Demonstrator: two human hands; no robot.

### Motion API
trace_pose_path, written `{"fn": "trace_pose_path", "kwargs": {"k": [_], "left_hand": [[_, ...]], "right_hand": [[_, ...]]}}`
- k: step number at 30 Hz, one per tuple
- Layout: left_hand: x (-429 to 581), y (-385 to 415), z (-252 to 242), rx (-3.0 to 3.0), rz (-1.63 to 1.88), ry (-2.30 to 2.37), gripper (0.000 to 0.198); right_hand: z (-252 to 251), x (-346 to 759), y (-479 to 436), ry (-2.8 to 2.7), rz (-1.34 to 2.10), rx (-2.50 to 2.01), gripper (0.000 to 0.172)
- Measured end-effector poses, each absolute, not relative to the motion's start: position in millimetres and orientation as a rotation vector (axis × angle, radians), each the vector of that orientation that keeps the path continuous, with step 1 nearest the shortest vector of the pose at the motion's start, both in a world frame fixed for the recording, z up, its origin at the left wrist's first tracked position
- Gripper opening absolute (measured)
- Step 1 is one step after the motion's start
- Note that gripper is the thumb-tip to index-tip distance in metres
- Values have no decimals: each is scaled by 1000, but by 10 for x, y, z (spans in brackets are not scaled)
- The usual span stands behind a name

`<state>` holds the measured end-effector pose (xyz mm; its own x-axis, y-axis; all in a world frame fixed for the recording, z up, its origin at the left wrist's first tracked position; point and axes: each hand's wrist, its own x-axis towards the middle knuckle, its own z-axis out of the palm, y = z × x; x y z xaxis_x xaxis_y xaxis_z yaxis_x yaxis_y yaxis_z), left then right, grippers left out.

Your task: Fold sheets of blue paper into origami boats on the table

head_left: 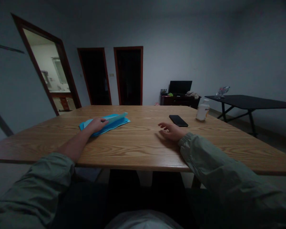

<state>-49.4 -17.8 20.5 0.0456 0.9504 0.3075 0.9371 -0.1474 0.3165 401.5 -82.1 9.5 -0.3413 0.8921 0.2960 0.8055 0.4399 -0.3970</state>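
On the left part of the wooden table lies a flat, folded bundle of bright blue sheets; whether they are paper or cloth I cannot tell. My left hand is closed over it, thumb and fingers gripping the lighter blue top layer, whose right end is lifted off the rest. My right hand is above the table with nothing in it, fingers slightly curled and apart. Just beyond it rests a black phone, lying flat.
A bottle with a pale lid stands upright at the table's right side. Farther right is a black folding table with a clear object on it. A screen sits on a dark cabinet at the back wall.
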Motion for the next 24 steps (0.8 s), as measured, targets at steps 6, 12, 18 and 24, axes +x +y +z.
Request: {"fn": "trace_pose_path", "kwargs": {"k": [6, 12, 18, 24], "left_hand": [[231, -631, 430, 2551, 1077, 1802, 40], [1196, -1147, 200, 2828, 539, 1281, 42], [1442, -1307, 77, 2771, 129, 1063, 61], [1447, -1197, 92, 2674, 163, 947, 59]], "right_hand": [[173, 3992, -751, -1835, 668, -1500, 32], [134, 4176, -639, -1267, 1253, -1477, 50], [130, 4137, -669, -1164, 1371, -1278, 45], [296, 3958, -829, -1190, 1491, -874, 56]]}}
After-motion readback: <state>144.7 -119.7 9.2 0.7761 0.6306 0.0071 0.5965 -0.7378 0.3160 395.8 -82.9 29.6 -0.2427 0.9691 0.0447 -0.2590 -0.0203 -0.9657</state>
